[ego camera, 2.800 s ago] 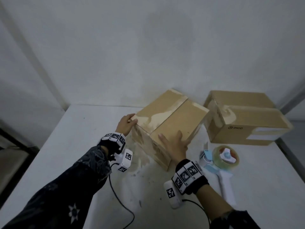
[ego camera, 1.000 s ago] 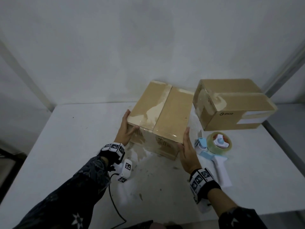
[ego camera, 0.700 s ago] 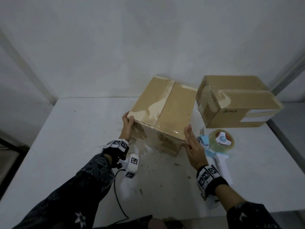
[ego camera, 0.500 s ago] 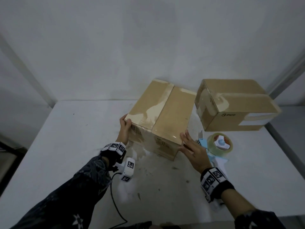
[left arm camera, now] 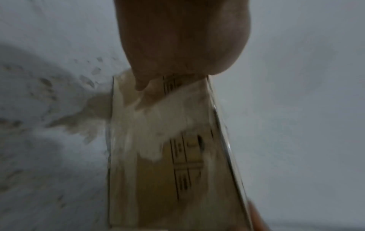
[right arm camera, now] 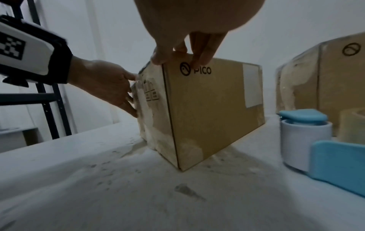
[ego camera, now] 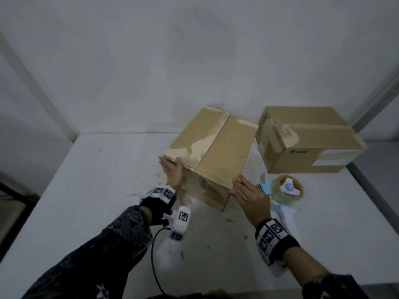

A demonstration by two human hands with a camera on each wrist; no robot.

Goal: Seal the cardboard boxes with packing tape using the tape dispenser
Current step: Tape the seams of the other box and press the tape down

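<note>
You are steadying near box (ego camera: 212,152), left hand (ego camera: 173,172) and right hand (ego camera: 248,194) flat, fingers straight, gripping nothing. Top seam looking untaped; tape dispenser (ego camera: 280,190) lying unused; far box (ego camera: 306,139) looking taped.

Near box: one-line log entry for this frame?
near box on table | left hand flat on its side | right hand at corner | tape dispenser idle

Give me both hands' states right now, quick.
Left hand: open, fingers straight, pressed flat against the near box.
Right hand: open, fingertips touching the same box's near right corner; holding nothing.
</note>
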